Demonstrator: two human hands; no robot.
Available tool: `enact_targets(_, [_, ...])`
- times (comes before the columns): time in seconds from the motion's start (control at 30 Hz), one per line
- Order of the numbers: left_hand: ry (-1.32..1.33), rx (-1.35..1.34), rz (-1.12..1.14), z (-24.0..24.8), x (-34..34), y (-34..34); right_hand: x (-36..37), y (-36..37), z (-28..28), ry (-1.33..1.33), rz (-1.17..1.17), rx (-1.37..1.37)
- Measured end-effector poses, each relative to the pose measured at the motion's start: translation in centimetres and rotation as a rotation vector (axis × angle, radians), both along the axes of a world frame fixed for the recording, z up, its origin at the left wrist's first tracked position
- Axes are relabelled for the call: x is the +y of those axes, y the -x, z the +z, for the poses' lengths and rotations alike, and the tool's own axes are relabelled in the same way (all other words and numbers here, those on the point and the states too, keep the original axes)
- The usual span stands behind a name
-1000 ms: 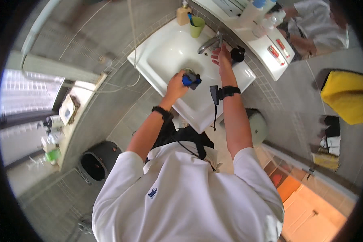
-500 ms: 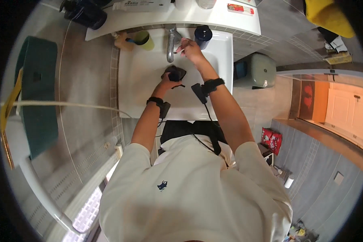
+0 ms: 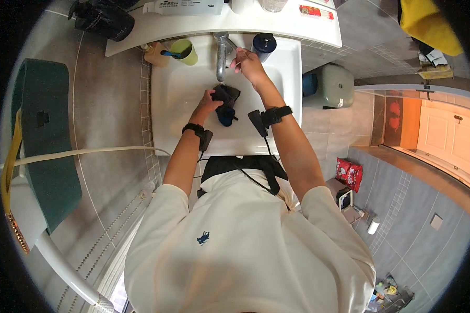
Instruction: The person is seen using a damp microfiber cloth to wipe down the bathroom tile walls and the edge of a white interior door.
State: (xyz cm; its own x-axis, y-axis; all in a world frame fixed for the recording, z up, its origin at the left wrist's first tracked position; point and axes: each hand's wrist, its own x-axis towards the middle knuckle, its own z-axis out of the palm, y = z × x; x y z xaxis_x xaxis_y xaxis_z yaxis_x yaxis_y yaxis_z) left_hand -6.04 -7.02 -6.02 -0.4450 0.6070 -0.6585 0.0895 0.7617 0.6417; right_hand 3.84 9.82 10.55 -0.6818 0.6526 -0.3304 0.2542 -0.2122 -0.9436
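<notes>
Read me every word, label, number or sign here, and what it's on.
White tube: dark print, which I won't copy out.
Black bottle: pale lettering, too small to read.
Red-and-white box: print too small.
Red bag: lettering blurred.
Shirt: blue emblem, no words.
Dark fabric: none visible.

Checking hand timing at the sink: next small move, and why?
I'd probably have the right hand work the faucet lever: its fingers are right by it, while the left hand holds the dark cloth bundle below the spout. Can't tell whether water is running.
</notes>
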Motion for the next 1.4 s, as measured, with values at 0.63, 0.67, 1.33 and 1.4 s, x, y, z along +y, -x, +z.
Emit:
enact_targets(0.63, [-0.19, 1.099, -0.046, 10.0, -0.6, -7.3, -5.8, -0.1, -14.9, -0.513, 0.827, -0.258])
enact_targets(0.67, [-0.205, 1.091, -0.059, 10.9, 0.7, -7.6, -5.4, -0.7, -20.1, -0.166, 0.662, -0.007])
enact_targets(1.33, [-0.421, -0.707, 0.899, 6.2, 3.6, -1.3, -5.6, 1.2, -11.2, -1.386, 0.611, 0.05])
enact_targets(1.4, [-0.451, -0.75, 0.934, 6.3, 2.5, -1.3, -6.2, 1.6, -10.6, -1.331, 0.597, 0.073])
